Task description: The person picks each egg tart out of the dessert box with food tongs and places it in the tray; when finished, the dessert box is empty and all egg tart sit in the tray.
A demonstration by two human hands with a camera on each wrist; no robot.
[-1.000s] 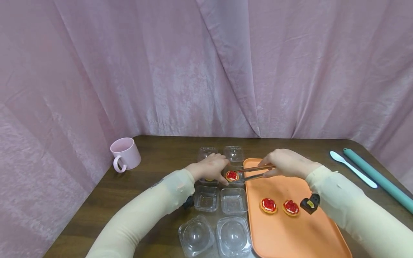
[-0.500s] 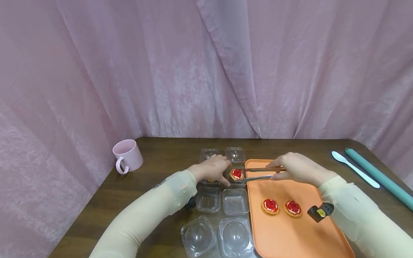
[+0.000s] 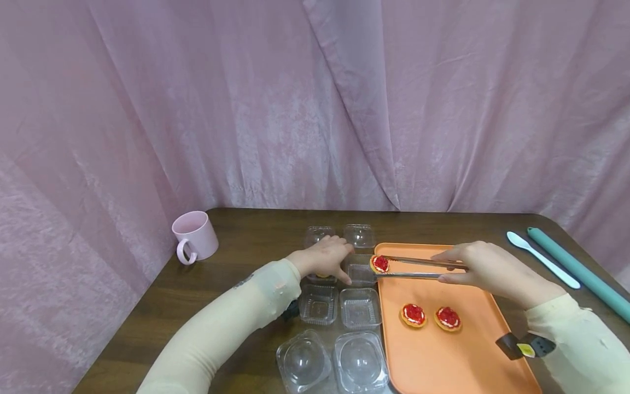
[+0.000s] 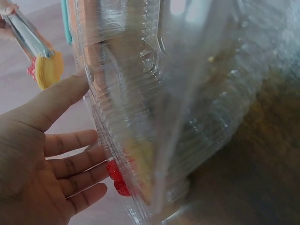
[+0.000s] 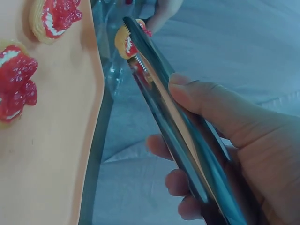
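Note:
My right hand grips metal tongs between thumb and fingers. A small tart with red topping and white cream is pinched in the tongs' serrated tips, over the tray's back left edge. My left hand lies over the left container in the second row, fingers extended. In the left wrist view its thumb and fingertips are at the rim of a clear plastic container. Another red-topped tart shows at that container, mostly behind the plastic. Right of my left hand sits a clear container.
Two tarts lie on the orange tray, the left tart beside the right tart. Clear containers with domed lids stand in rows left of it. A pink mug is far left; a white spoon and green rod lie right.
My right hand has drawn the tongs and the pinched tart to the right, from over the back right container to the tray's edge. My left hand has stayed almost in place.

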